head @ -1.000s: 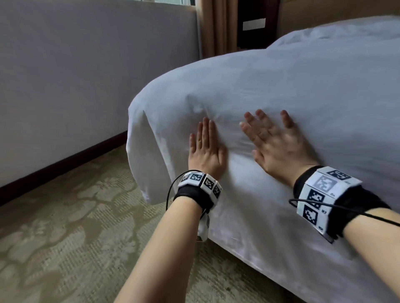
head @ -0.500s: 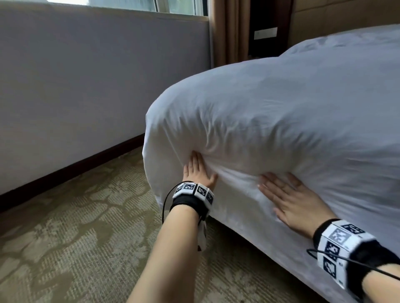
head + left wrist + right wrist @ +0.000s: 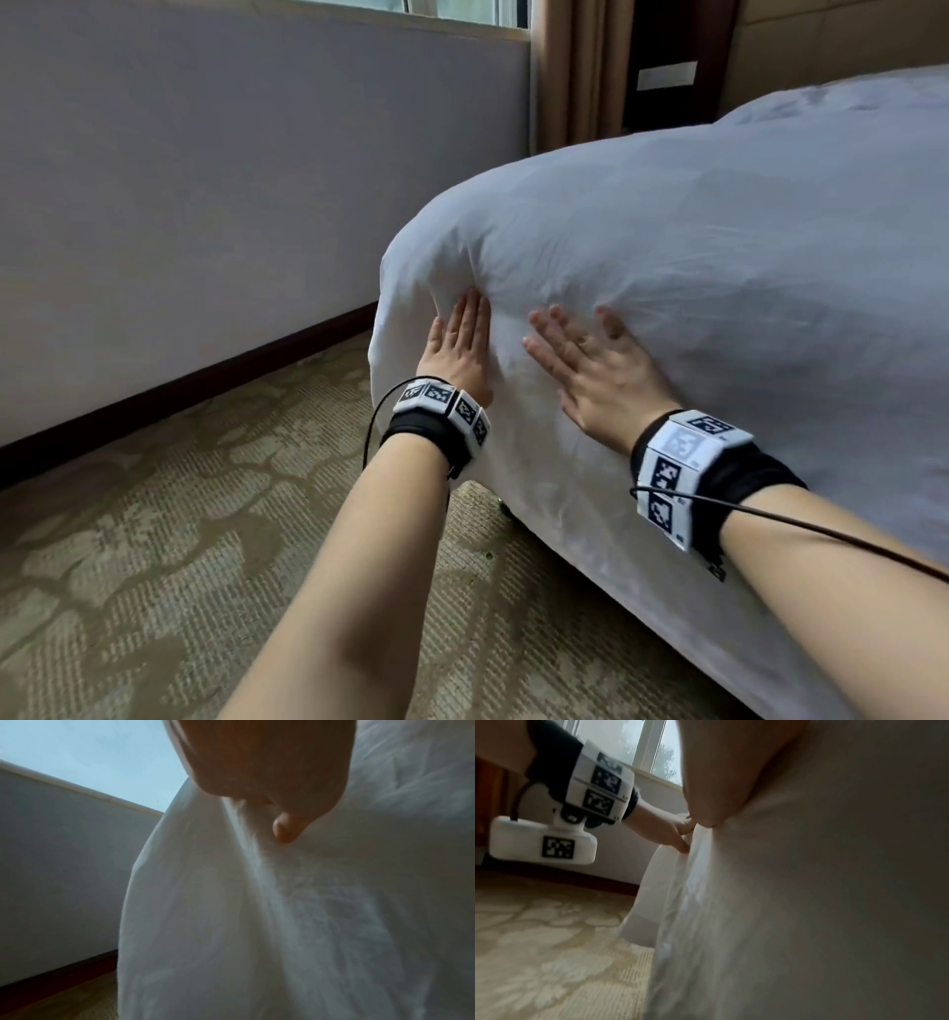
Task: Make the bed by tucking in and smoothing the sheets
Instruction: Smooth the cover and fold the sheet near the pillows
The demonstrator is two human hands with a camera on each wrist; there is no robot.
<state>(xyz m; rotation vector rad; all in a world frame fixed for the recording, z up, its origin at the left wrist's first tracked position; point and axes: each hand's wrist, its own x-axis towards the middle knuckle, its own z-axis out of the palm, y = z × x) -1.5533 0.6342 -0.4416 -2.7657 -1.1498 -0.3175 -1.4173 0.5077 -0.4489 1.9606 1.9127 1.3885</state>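
Observation:
A white sheet (image 3: 719,257) covers the bed and drapes over its near corner down the side (image 3: 590,493). My left hand (image 3: 459,344) lies flat with straight fingers against the sheet just under the corner's bulge. My right hand (image 3: 590,360) presses flat beside it, fingers spread, on the same side face. In the left wrist view the palm (image 3: 257,760) sits against the white sheet (image 3: 282,923), with the thumb tip showing. In the right wrist view the left hand (image 3: 672,829) touches a fold of the sheet (image 3: 782,902).
A patterned beige carpet (image 3: 154,539) covers the floor to the left of the bed. A grey wall (image 3: 205,180) with a dark skirting board runs behind it, under a window. Brown curtains (image 3: 575,72) and a padded headboard (image 3: 832,46) stand at the back.
Both hands have slid back up the side of the bed from low under the overhang to just below the corner's bulge. The head view has swung left and the corner looks smoother.

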